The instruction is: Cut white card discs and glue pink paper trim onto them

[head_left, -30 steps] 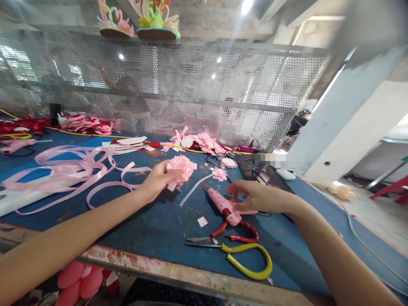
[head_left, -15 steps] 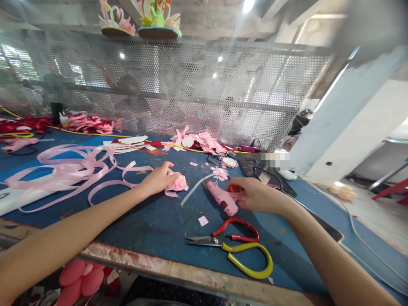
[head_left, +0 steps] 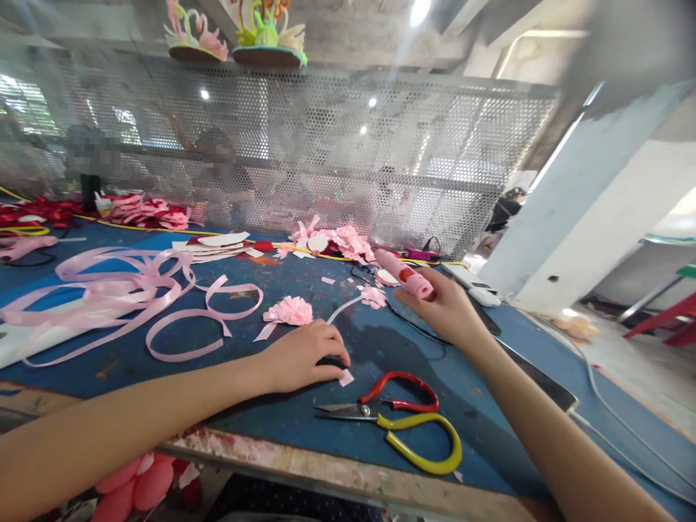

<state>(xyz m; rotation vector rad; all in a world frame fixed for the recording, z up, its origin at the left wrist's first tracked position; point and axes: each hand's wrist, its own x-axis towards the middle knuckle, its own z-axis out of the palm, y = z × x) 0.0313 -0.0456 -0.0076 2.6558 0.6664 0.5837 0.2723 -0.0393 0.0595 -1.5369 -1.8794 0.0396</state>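
Note:
My right hand (head_left: 443, 304) is wrapped round the handle of a pink glue gun (head_left: 403, 273), lifted above the table with its body slanting away from me. My left hand (head_left: 311, 355) rests low over the table. Its thumb and fingers are apart, with the tips at a small pale pink ribbon square (head_left: 346, 378). Just beyond that hand lies a ruffled pink ribbon flower (head_left: 293, 310) with a loose tail. A smaller pink ribbon piece (head_left: 373, 296) sits near a whitish glue stick (head_left: 344, 307). Scissors (head_left: 365, 411) with one red and one yellow handle lie open in front.
Loops of pink ribbon (head_left: 179, 315) spread across the left. White card pieces (head_left: 217, 245) and a heap of pink ribbon flowers (head_left: 348, 241) lie along the back, before a perforated metal screen (head_left: 304, 159). On the right are a dark tablet-like device (head_left: 538, 377) and cables.
My right hand has raised the glue gun off the table and turned it. My left hand has let go of the ribbon flower and moved right and nearer, to the small ribbon square.

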